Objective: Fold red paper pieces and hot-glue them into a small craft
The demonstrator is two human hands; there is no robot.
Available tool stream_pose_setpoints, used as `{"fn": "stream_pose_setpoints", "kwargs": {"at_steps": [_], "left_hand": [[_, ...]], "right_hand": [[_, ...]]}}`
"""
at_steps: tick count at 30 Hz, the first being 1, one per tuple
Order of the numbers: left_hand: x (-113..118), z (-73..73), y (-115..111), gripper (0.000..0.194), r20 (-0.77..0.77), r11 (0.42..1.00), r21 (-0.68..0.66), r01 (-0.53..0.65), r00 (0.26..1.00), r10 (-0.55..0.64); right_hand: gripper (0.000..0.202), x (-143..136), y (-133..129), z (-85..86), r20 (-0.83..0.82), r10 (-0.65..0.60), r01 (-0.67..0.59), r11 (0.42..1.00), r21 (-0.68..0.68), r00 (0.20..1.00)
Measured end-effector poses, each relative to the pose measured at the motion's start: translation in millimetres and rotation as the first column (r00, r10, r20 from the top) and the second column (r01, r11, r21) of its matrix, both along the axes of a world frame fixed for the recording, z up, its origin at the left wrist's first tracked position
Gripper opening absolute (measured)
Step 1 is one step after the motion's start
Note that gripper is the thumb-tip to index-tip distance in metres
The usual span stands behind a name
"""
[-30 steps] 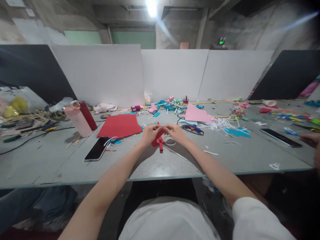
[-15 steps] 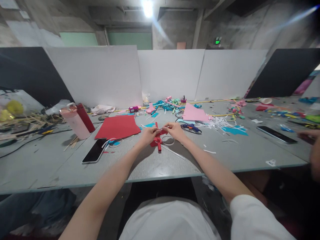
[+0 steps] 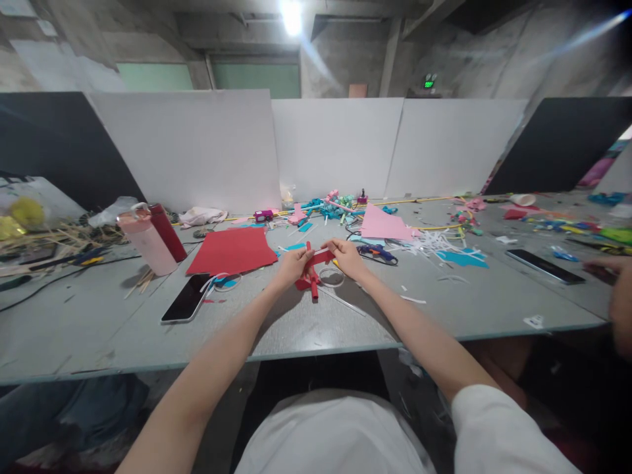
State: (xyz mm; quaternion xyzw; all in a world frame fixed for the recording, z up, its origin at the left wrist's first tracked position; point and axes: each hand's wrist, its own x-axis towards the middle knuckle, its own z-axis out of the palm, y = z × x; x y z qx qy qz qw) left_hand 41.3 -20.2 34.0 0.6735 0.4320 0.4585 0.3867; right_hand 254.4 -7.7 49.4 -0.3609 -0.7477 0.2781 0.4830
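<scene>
Between my two hands stretches a short red paper strip (image 3: 320, 257) with a pale upper edge. My left hand (image 3: 295, 264) pinches its left end, and my right hand (image 3: 343, 257) has its fingers closed on the right end. Just below lies a red rolled-paper piece (image 3: 315, 288), with red scraps around it on the table. A ring of white tape or strip (image 3: 332, 277) rests under my right hand, and a thin white strip (image 3: 345, 301) runs from it toward the front right. My fingertips partly hide the red strip's ends.
A blue glue gun (image 3: 378, 253) lies right of my hands, near pink card (image 3: 386, 224) and white paper shreds (image 3: 429, 241). To the left are red card (image 3: 234, 251), a phone (image 3: 186, 299) and a pink bottle (image 3: 148, 242). Another person's hand (image 3: 609, 264) is at far right.
The red strip has turned so that more of its face and a pale edge show between my hands. My fingers have shifted slightly; the things on the table stay put.
</scene>
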Motion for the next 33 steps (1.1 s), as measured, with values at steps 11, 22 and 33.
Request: {"fn": "stream_pose_setpoints", "kwargs": {"at_steps": [11,22,33], "left_hand": [[2.7,3.0,0.1,0.038,0.055,0.993,-0.084,0.078,0.996,-0.073],[2.8,-2.0,6.4,0.041,0.265,0.987,-0.108,0.121,0.960,-0.089],[4.4,4.2,-0.6,0.039,0.306,0.989,-0.147,0.023,0.952,0.023]], "right_hand": [[0.047,1.6,5.8,-5.7,-0.004,-0.119,0.119,0.993,-0.007,0.993],[0.069,7.4,5.8,-3.9,-0.071,-0.203,0.203,0.979,0.003,0.977],[0.068,8.6,6.9,-4.1,-0.083,-0.235,0.237,0.971,0.017,0.968]]}}
